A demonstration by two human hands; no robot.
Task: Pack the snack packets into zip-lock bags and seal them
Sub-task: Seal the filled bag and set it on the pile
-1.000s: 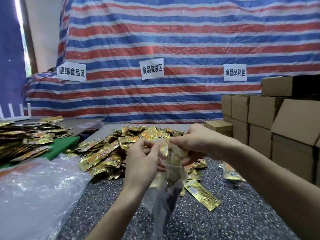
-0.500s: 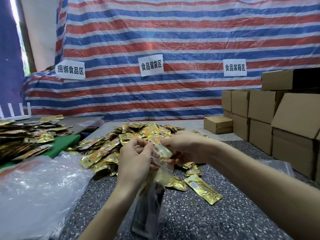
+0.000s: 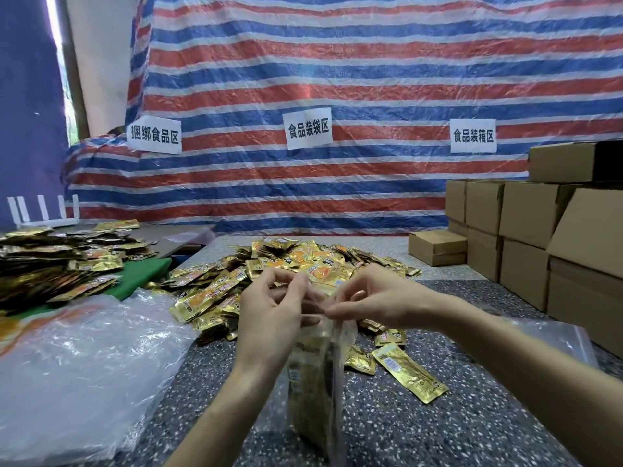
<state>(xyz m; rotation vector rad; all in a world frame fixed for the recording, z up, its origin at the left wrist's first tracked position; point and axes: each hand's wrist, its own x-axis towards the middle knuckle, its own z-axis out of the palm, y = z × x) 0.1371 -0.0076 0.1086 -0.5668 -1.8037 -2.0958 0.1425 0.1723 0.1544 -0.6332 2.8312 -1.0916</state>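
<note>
Both hands are pinching the top edge of the zip-lock bag [image 3: 317,375]; left hand [image 3: 269,318] and right hand [image 3: 377,299] fingertips are meeting there; bag's hanging below them, just in front of the packet pile [image 3: 269,267].

Packet heap [image 3: 286,264] behind held bag [image 3: 317,375]; boxes [image 3: 539,230] right, plastic sheet [image 3: 84,365] left

You face a red, white and blue striped tarp [image 3: 371,79], gold snack packets [image 3: 290,261], brown boxes [image 3: 526,214] and a grey speckled desk [image 3: 421,429].
</note>
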